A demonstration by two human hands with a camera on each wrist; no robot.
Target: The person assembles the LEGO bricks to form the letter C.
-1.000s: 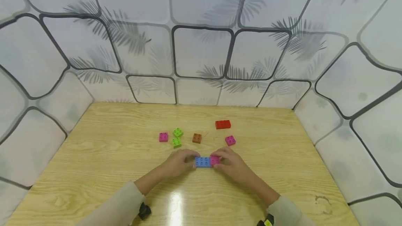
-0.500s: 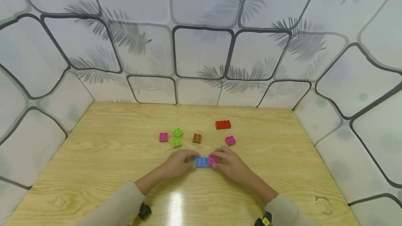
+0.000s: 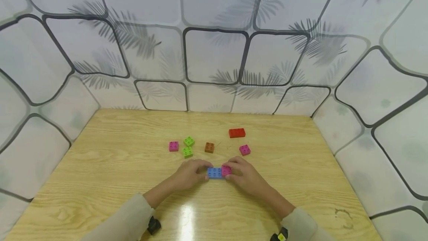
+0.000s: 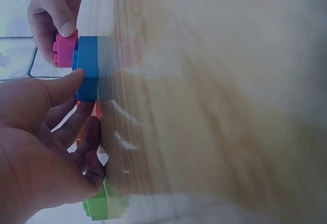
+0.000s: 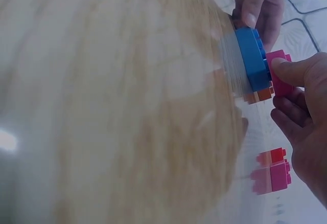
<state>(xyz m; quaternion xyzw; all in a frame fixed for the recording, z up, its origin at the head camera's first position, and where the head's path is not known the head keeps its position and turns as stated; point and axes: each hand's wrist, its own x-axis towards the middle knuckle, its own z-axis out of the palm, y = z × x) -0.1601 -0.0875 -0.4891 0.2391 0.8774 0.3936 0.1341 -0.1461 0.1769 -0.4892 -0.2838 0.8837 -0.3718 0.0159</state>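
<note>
A long blue toy building brick [image 3: 214, 173] lies on the wooden table with its studs up. My left hand [image 3: 188, 175] grips its left end between thumb and fingers. At the other end, my right hand [image 3: 247, 176] pinches a small square pink brick [image 3: 226, 170] by its sides. The left wrist view has this pink brick [image 4: 65, 51] right at the studs of the blue brick [image 4: 88, 69], with the right thumb along its side. In the right wrist view the pink brick [image 5: 278, 73] sits level over the blue brick's end.
Behind the hands lie a pink brick [image 3: 173, 146], two lime green bricks [image 3: 189, 141], a brown-orange brick [image 3: 209, 147], a red long brick [image 3: 237, 133] and another pink brick [image 3: 245, 150]. A patterned curtain [image 3: 214, 96] encloses the table's back and sides.
My right hand has shifted slightly left with the pink brick, which now overlaps more of the blue brick's right end. The left hand and blue brick stay in place.
</note>
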